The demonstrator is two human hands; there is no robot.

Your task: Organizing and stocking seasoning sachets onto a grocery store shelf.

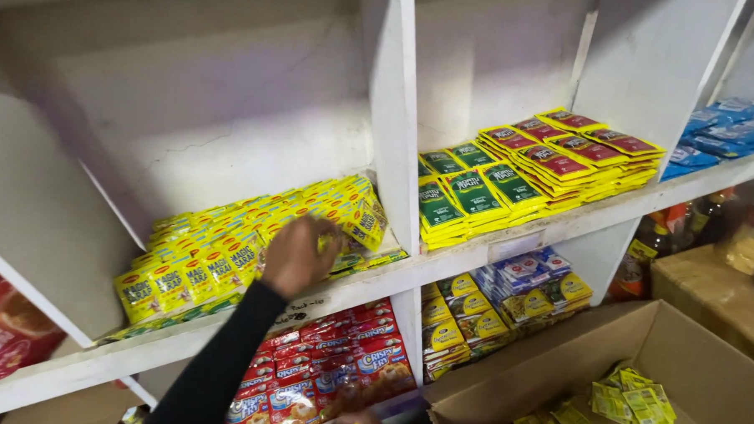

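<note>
My left hand (pixel 298 256), in a black sleeve, reaches up to the middle shelf. Its fingers are curled on yellow sachets (pixel 225 253) that stand in long rows in the left compartment, with a bit of yellow showing between the fingers. Only the top of my right hand (pixel 358 423) shows at the bottom edge, with a small yellow scrap beside it. Its grip is hidden. An open cardboard box (pixel 556 360) at the lower right holds several loose yellow sachets (pixel 629 400).
White wooden shelf (pixel 476 249) with upright dividers. Green and red-yellow sachet stacks (pixel 529 171) fill the right compartment, blue packets (pixel 727 124) lie far right. Below are red snack packs (pixel 330 369) and mixed packets (pixel 508 296). Bottles (pixel 651 247) and another carton (pixel 716 299) stand at right.
</note>
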